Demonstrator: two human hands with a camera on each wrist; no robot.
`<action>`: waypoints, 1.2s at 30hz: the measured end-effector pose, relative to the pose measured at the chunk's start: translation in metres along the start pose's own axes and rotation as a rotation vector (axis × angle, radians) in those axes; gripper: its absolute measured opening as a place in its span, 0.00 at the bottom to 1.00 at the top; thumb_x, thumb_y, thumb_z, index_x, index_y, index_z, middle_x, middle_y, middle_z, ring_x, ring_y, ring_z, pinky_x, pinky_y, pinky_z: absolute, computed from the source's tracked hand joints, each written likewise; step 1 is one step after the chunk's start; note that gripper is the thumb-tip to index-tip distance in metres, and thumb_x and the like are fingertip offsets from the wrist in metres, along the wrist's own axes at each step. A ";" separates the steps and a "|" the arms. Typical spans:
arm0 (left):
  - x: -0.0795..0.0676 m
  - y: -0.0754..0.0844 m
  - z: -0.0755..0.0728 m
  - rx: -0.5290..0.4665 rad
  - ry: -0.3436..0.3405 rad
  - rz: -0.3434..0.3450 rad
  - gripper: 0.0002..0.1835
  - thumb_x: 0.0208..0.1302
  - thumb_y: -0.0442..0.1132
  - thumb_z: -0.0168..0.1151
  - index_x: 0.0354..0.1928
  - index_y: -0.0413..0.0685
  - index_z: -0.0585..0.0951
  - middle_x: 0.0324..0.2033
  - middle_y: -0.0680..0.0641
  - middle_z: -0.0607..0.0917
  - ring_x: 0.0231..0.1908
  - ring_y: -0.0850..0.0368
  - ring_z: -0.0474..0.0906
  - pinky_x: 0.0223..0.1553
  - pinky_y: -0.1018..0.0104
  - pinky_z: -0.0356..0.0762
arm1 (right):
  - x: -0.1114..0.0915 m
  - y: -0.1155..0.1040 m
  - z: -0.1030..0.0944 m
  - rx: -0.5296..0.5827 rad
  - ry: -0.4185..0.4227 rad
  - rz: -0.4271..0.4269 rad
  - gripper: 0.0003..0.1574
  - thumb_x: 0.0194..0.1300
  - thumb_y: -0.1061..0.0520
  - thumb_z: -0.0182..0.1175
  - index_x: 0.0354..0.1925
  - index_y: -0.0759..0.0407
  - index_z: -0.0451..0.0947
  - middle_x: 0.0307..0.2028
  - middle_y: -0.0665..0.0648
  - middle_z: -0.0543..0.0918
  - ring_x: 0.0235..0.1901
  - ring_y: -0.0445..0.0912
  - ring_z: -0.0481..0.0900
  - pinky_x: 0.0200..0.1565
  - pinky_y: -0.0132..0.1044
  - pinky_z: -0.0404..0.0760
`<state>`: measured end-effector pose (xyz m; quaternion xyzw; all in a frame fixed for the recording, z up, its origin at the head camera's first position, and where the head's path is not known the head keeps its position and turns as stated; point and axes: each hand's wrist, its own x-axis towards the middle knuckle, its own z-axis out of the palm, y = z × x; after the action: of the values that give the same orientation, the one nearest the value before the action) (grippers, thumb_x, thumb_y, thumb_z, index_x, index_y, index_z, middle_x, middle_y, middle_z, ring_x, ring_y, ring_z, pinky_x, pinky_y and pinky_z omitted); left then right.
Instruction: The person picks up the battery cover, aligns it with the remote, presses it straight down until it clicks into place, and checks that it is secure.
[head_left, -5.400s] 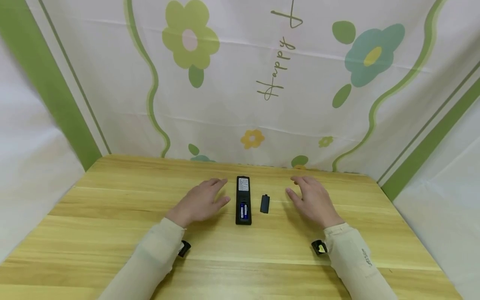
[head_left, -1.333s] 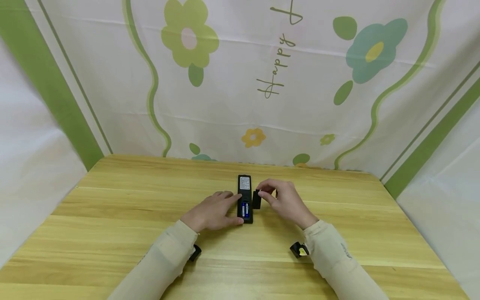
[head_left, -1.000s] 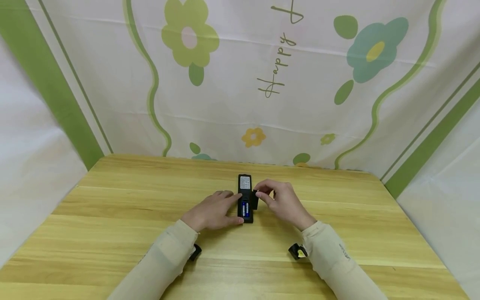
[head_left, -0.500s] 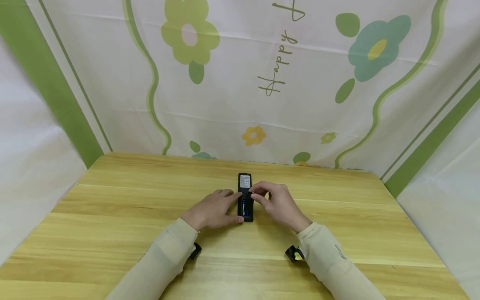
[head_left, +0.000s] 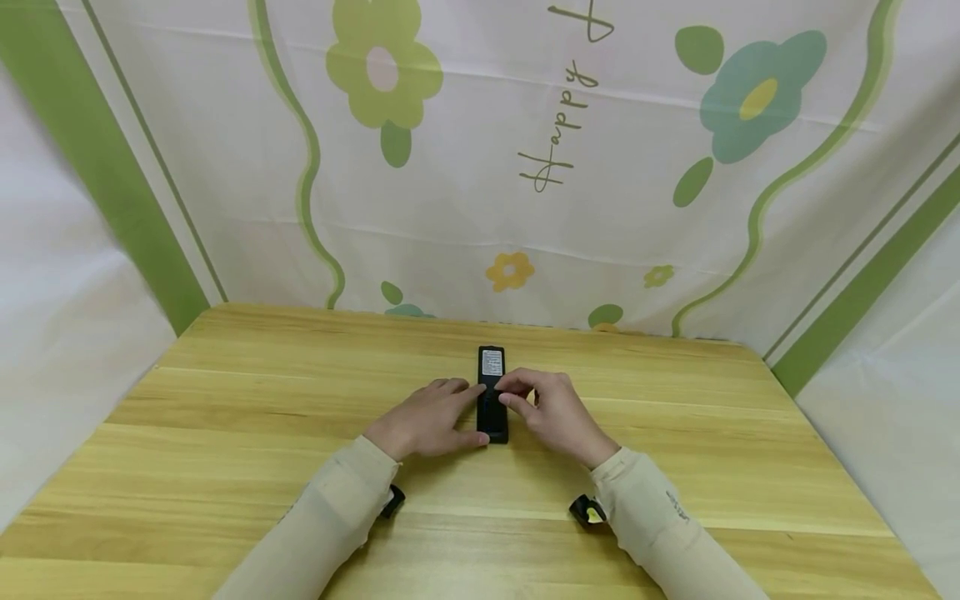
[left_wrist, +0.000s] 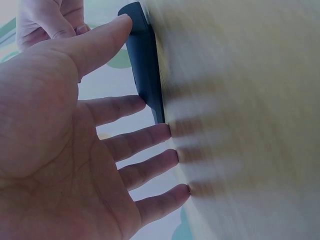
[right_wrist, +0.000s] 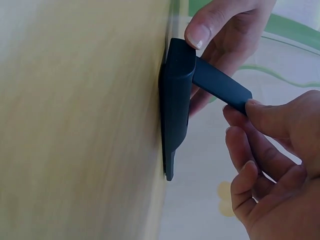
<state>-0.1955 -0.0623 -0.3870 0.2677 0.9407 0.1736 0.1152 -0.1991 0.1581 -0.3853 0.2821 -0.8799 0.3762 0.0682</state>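
A wood-grain table (head_left: 225, 433) bears a black remote control (right_wrist: 177, 100) lying face down.

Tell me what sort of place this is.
Probably a curtained-off booth, judging by the wood-grain table, the flower-print backdrop hanging behind it, and the white sheets at both sides.

1. The white rectangular label (head_left: 492, 362) on the black plastic remote control (right_wrist: 177, 95) carries print too small to read.
2. In the right wrist view, the remote control hides the inner end of the thin black rectangular cover (right_wrist: 222, 86).
3. There, the top edge cuts off the bare left hand (right_wrist: 235, 32).
4. The pale wooden tabletop (right_wrist: 75, 125) blurs in both wrist views.
5. Both beige sleeves (head_left: 322, 517) run off the head view's bottom edge.
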 end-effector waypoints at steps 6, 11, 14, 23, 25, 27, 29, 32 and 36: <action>0.000 0.000 0.000 0.000 0.000 -0.002 0.42 0.69 0.62 0.62 0.78 0.49 0.64 0.72 0.39 0.67 0.71 0.35 0.61 0.71 0.41 0.59 | 0.000 0.002 0.002 -0.008 0.003 0.009 0.06 0.69 0.62 0.66 0.43 0.55 0.86 0.35 0.48 0.88 0.30 0.39 0.78 0.31 0.34 0.78; 0.000 0.001 0.000 0.005 0.002 0.001 0.42 0.69 0.61 0.62 0.77 0.48 0.64 0.71 0.38 0.68 0.71 0.35 0.62 0.71 0.42 0.59 | -0.001 0.001 0.002 -0.005 -0.021 0.022 0.07 0.69 0.63 0.66 0.45 0.54 0.85 0.35 0.46 0.87 0.33 0.40 0.79 0.31 0.34 0.78; 0.000 0.001 0.000 0.008 0.005 0.004 0.42 0.69 0.61 0.62 0.77 0.48 0.64 0.71 0.38 0.68 0.71 0.36 0.62 0.71 0.43 0.60 | -0.002 0.001 0.002 -0.012 -0.032 0.027 0.08 0.69 0.63 0.66 0.46 0.55 0.85 0.35 0.46 0.87 0.33 0.40 0.79 0.32 0.34 0.78; 0.000 0.001 0.000 0.014 0.006 0.004 0.42 0.70 0.61 0.61 0.77 0.48 0.64 0.71 0.38 0.68 0.71 0.35 0.62 0.71 0.43 0.60 | -0.002 0.000 0.002 -0.054 -0.074 0.045 0.14 0.68 0.62 0.67 0.51 0.59 0.84 0.38 0.49 0.86 0.37 0.41 0.80 0.35 0.34 0.79; 0.001 0.001 0.000 0.016 0.003 0.002 0.42 0.70 0.62 0.61 0.78 0.48 0.64 0.71 0.38 0.68 0.71 0.35 0.62 0.71 0.43 0.60 | -0.002 0.001 0.002 -0.068 -0.080 0.043 0.15 0.67 0.62 0.68 0.52 0.59 0.84 0.40 0.50 0.87 0.37 0.41 0.81 0.36 0.36 0.80; 0.000 0.001 -0.001 0.017 0.001 0.000 0.42 0.70 0.62 0.61 0.78 0.49 0.63 0.72 0.38 0.68 0.71 0.35 0.62 0.71 0.42 0.60 | -0.002 0.001 0.002 -0.082 -0.089 0.040 0.17 0.67 0.61 0.68 0.54 0.60 0.84 0.42 0.51 0.87 0.38 0.42 0.81 0.37 0.39 0.82; 0.000 0.002 -0.001 0.018 -0.002 -0.003 0.42 0.70 0.62 0.61 0.78 0.49 0.63 0.72 0.38 0.67 0.71 0.36 0.62 0.71 0.42 0.59 | -0.002 0.002 0.002 -0.102 -0.103 0.034 0.18 0.67 0.61 0.69 0.55 0.61 0.84 0.44 0.53 0.86 0.38 0.42 0.81 0.38 0.40 0.83; 0.000 0.001 -0.001 0.014 -0.004 -0.008 0.42 0.69 0.62 0.61 0.78 0.49 0.64 0.72 0.38 0.68 0.71 0.36 0.62 0.71 0.43 0.60 | -0.002 0.003 0.003 -0.137 -0.138 0.039 0.21 0.67 0.59 0.69 0.57 0.62 0.82 0.43 0.52 0.85 0.38 0.42 0.80 0.40 0.39 0.81; -0.001 0.001 -0.001 0.007 -0.004 -0.011 0.42 0.69 0.62 0.61 0.78 0.50 0.64 0.72 0.38 0.68 0.71 0.36 0.62 0.71 0.43 0.60 | -0.003 0.003 0.004 -0.176 -0.193 0.071 0.26 0.67 0.57 0.69 0.62 0.63 0.80 0.42 0.52 0.81 0.37 0.43 0.77 0.39 0.37 0.77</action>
<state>-0.1947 -0.0620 -0.3856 0.2631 0.9426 0.1692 0.1169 -0.1978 0.1583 -0.3908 0.2784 -0.9215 0.2708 -0.0056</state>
